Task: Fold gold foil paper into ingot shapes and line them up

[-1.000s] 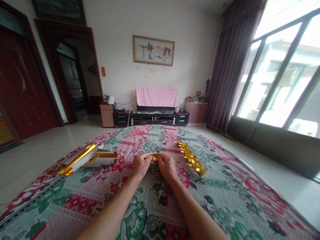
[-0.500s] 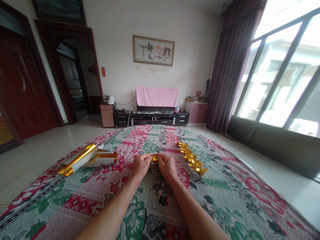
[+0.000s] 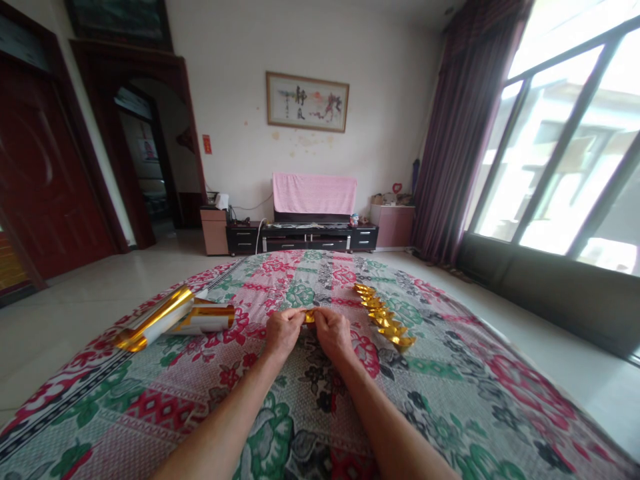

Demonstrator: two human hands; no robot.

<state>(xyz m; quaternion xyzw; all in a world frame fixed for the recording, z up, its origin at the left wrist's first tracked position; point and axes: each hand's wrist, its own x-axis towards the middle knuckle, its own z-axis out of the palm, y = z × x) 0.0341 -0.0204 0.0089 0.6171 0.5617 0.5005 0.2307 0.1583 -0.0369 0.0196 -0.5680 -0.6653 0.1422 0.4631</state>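
Between my two hands is a small piece of folded gold paper [image 3: 310,317], mostly covered by the fingers. My left hand [image 3: 284,331] pinches its left end, and my right hand [image 3: 334,330] pinches the right end. Both hands are closed, just above or on the flowered tablecloth [image 3: 300,387]; I cannot tell whether they touch it. To the right, several folded gold paper ingots [image 3: 381,316] stand in a slanting row. Over on the left lie curled sheets of gold paper [image 3: 160,320] with pale undersides, one across another.
The round table's far edge faces a low black TV cabinet [image 3: 310,239], where a pink cloth [image 3: 315,193] covers a screen. Purple curtains [image 3: 450,133] and a large window [image 3: 565,153] are on the right. A dark red door [image 3: 50,167] stands at the left.
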